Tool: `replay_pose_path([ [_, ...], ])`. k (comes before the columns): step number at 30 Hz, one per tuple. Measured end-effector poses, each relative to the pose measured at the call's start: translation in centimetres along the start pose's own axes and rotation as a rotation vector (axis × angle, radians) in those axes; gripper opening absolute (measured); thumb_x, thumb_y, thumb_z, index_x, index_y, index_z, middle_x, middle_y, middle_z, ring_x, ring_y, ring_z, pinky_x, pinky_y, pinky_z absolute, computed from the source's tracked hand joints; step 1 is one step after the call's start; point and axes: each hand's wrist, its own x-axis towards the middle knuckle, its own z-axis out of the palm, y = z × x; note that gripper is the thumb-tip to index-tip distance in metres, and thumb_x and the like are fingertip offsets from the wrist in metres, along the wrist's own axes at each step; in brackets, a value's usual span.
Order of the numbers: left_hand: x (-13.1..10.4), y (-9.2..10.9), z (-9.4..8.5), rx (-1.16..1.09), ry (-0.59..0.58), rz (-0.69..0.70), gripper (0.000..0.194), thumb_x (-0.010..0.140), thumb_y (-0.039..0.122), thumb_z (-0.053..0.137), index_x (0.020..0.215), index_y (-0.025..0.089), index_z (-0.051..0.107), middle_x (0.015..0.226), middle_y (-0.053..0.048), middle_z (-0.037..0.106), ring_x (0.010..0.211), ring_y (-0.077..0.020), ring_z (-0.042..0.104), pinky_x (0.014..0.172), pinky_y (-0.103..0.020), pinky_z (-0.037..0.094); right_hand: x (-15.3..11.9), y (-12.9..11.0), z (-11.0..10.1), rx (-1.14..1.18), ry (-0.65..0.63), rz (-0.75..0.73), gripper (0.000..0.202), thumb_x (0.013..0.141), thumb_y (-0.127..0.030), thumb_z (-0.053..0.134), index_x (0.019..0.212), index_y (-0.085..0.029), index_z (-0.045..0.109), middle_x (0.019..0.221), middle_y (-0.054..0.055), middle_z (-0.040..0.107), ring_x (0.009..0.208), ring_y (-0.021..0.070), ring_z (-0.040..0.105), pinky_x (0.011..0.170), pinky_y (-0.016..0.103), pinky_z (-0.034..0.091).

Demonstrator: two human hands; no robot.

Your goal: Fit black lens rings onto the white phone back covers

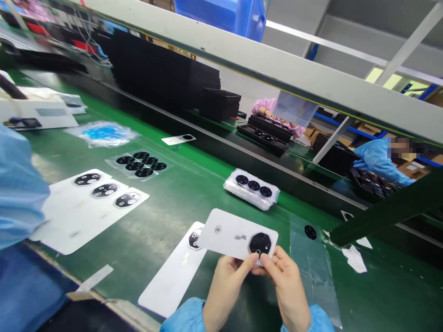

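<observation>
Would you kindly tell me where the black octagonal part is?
The black octagonal part sits low and centre-right on the white card, above the fingers of both hands.

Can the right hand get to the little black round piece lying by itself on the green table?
Probably yes. The small black round piece lies alone just beyond the right hand, nothing between them, but that hand is pinching the white plastic panel.

Green bench point(180, 193): white sheets point(83, 212), bagged lens stack point(252, 188), clear film point(311, 258).
</observation>
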Motion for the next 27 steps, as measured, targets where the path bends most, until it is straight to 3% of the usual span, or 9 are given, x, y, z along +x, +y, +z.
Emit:
replay_pose_path([
  [7, 0.3, 0.3, 0.2, -0.114, 0.025, -0.066, 0.025, 0.069, 0.034, 0.073, 0.082, 0.013, 0.072, 0.083, -0.008, 0.074, 0.084, -0.0244, 0.067, 0.08, -0.031, 0.053, 0.0, 1.5, 1.6, 0.069, 0.037, -0.061, 0.029, 0.073, -0.041, 0.072, 0.087, -0.019, 0.059, 0.086, 0.005, 0.071, 0.078, 0.0186, 0.066, 0.07, 0.031, 0.054],
  [12, 0.4, -0.7, 0.1, -0.047, 0.078, -0.028, 0.025, 0.072, 0.033, 0.071, 0.085, 0.013, 0.071, 0.085, -0.008, 0.074, 0.081, -0.024, 0.067, 0.08, -0.033, 0.053, 0.2, 2.8, 2.2, 0.064, 0.123, -0.121, 0.027, 0.077, -0.041, 0.067, 0.089, -0.019, 0.056, 0.085, 0.003, 0.07, 0.081, 0.0167, 0.065, 0.077, 0.03, 0.052],
  [19, 1.0, -1.1, -0.1, 0.008, 0.155, -0.001, 0.028, 0.072, 0.035, 0.069, 0.089, 0.012, 0.07, 0.086, -0.009, 0.073, 0.085, -0.026, 0.067, 0.079, -0.034, 0.051, 0.6, 3.0, 3.3, 0.091, 0.169, -0.092, 0.028, 0.08, -0.043, 0.063, 0.087, -0.017, 0.055, 0.084, 0.004, 0.069, 0.077, 0.0186, 0.065, 0.067, 0.03, 0.053],
  [27, 1.8, 0.9, -0.9, -0.025, 0.1, -0.011, 0.027, 0.074, 0.036, 0.069, 0.088, 0.013, 0.07, 0.093, -0.009, 0.073, 0.095, -0.0259, 0.064, 0.087, -0.034, 0.048, 1.1, 1.1, 3.4, 0.188, 0.019, -0.018, 0.028, 0.082, -0.041, 0.062, 0.093, -0.016, 0.059, 0.095, 0.006, 0.069, 0.082, 0.0195, 0.066, 0.073, 0.033, 0.054],
])
